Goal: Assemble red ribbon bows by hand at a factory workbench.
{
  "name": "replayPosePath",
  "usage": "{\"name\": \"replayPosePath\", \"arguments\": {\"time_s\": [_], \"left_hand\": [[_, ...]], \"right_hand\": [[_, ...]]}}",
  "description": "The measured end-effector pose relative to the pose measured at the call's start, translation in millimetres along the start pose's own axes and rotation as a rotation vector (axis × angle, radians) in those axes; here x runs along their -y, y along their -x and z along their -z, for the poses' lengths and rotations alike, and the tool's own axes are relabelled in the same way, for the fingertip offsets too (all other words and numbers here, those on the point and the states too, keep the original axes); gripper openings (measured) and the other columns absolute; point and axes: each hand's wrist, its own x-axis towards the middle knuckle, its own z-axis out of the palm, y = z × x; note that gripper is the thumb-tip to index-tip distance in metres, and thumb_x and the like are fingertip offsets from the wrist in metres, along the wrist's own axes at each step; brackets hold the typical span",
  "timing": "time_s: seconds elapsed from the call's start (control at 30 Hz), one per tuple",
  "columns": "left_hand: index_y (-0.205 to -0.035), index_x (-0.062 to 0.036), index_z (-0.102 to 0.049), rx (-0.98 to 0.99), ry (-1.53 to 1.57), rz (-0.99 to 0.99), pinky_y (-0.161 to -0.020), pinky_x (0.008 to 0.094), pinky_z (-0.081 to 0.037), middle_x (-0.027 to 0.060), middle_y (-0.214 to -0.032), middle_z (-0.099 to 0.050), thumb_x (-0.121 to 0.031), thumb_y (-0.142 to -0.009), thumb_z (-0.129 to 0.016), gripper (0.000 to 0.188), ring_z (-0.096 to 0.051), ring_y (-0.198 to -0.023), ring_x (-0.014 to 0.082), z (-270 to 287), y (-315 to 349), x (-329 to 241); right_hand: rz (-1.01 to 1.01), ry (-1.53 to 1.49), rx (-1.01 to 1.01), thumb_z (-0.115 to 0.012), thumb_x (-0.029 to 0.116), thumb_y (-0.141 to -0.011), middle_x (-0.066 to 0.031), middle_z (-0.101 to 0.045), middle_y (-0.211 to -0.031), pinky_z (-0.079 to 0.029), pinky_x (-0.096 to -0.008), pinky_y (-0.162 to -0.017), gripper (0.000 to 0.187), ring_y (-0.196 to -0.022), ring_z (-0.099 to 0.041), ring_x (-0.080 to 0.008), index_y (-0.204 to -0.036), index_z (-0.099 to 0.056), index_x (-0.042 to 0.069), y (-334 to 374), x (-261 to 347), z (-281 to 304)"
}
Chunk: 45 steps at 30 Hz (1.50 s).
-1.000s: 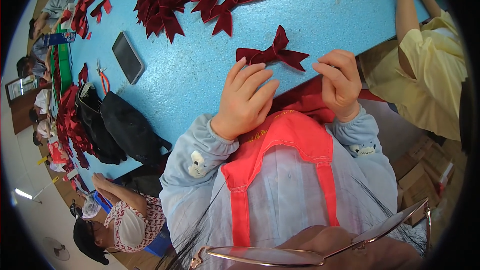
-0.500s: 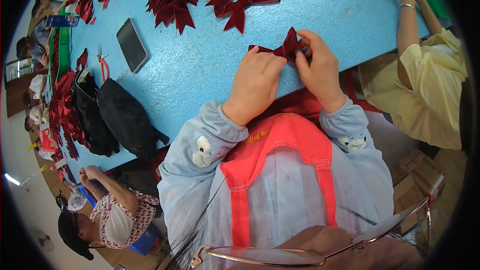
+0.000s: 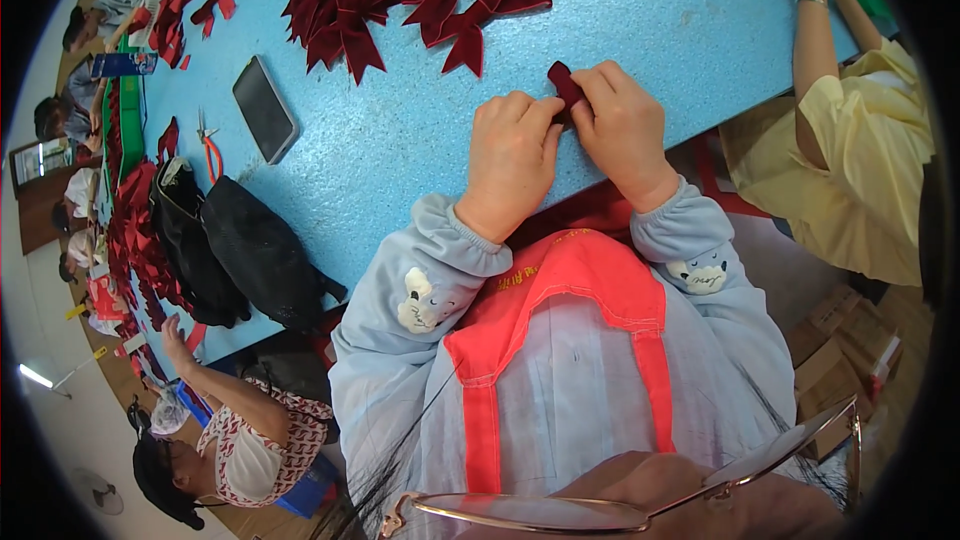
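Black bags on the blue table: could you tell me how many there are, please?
2: a larger black bag near the table's near-left edge, and a smaller black bag touching its left side. Red fabric piles may hide others.

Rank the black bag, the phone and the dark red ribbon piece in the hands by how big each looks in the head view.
1. black bag, largest.
2. phone.
3. dark red ribbon piece, smallest; though the left hand and right hand cover part of it, so its full size is unsure.

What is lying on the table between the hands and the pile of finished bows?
Nothing visible. The left hand and right hand pinch a dark red velvet ribbon piece; only bare blue table separates it from the pile of dark red velvet bows.
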Motion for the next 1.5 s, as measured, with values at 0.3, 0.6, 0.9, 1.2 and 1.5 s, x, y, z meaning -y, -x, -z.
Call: {"name": "replayPosePath", "arguments": {"time_s": [0.3, 0.6, 0.9, 1.2, 1.5], "left_hand": [[-0.109, -0.0069, -0.066, 0.019, -0.117, -0.042, -0.075, 0.0416, -0.042, 0.0101, -0.086, -0.056, -0.002, -0.076, -0.067, 0.033, -0.054, -0.081, 0.0301, -1.1, -2.1, -5.0], [-0.113, -0.0071, -0.066, 0.109, -0.272, -0.069, -0.076, 0.0422, -0.043, 0.0113, -0.09, -0.056, -0.003, -0.076, -0.066, 0.037, -0.053, -0.086, 0.0291, -2.5, -3.0, -18.3], [-0.102, -0.0043, -0.064, -0.133, -0.138, 0.087, -0.079, 0.0416, -0.046, 0.0132, -0.098, -0.059, -0.008, -0.078, -0.073, 0.027, -0.056, -0.09, 0.0315, 44.8, 45.2, -3.1], [-0.103, -0.0016, -0.061, -0.146, -0.008, 0.207, -0.065, 0.0369, -0.05, 0.0134, -0.085, -0.061, -0.008, -0.084, -0.07, 0.021, -0.063, -0.078, 0.0299, 12.1, 17.4, -8.9], [-0.1, 0.0013, -0.061, -0.132, 1.178, 1.043, -0.054, 0.0279, -0.052, 0.0036, -0.075, -0.063, -0.004, -0.095, -0.054, 0.01, -0.064, -0.061, 0.0135, 19.6, 18.0, -20.7]], "right_hand": [[-0.048, 0.146, -0.015, -0.063, 0.003, -0.079, -0.0109, -0.058, -0.081, -0.049, -0.0418, -0.062, 0.01, -0.071, -0.061, -0.0321, -0.089, -0.06, 0.005, 6.8, -12.9, 9.8], [0.054, 0.098, -0.086, -0.063, 0.006, -0.083, -0.0095, -0.065, -0.108, -0.048, -0.0422, -0.086, 0.025, -0.101, -0.062, -0.0313, -0.109, -0.064, 0.007, 4.9, -14.2, 41.8], [0.217, 0.098, 0.359, -0.068, 0.019, -0.084, -0.0087, -0.042, -0.15, -0.02, -0.0571, -0.115, 0.064, -0.142, -0.035, -0.0281, -0.142, -0.045, 0.008, 19.7, -1.9, 22.8], [0.267, 0.138, 0.421, -0.07, 0.026, -0.081, -0.012, -0.033, -0.155, -0.016, -0.0602, -0.115, 0.074, -0.145, -0.028, -0.0315, -0.146, -0.04, 0.009, 13.5, 4.4, 21.6], [0.258, 0.152, 0.507, -0.071, 0.031, -0.082, -0.017, -0.027, -0.157, -0.017, -0.0614, -0.114, 0.074, -0.145, -0.025, -0.0365, -0.148, -0.04, 0.017, 12.5, 2.9, 20.4]]}}
